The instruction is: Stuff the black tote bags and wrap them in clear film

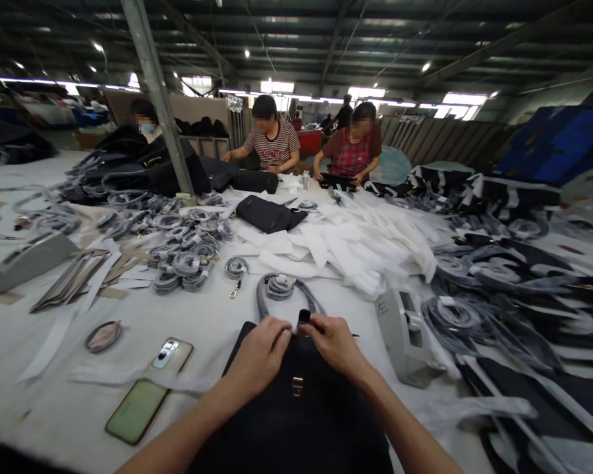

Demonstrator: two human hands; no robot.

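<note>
A black bag with a small gold clasp on its front lies before me, its wrapped grey handle arching beyond the top edge. Over that top edge my left hand has its thumb and fingers pinched together; what lies between them is too small to name. Just right of it, my right hand pinches a small black tab between thumb and fingers. The fingertips of both hands are close together but apart. A coiled grey strap rests inside the handle's arch.
Left are a phone, a hair tie and coiled straps. A tape dispenser stands right, beside black bags. White sheets lie ahead. Two people work across the table; another sits further left.
</note>
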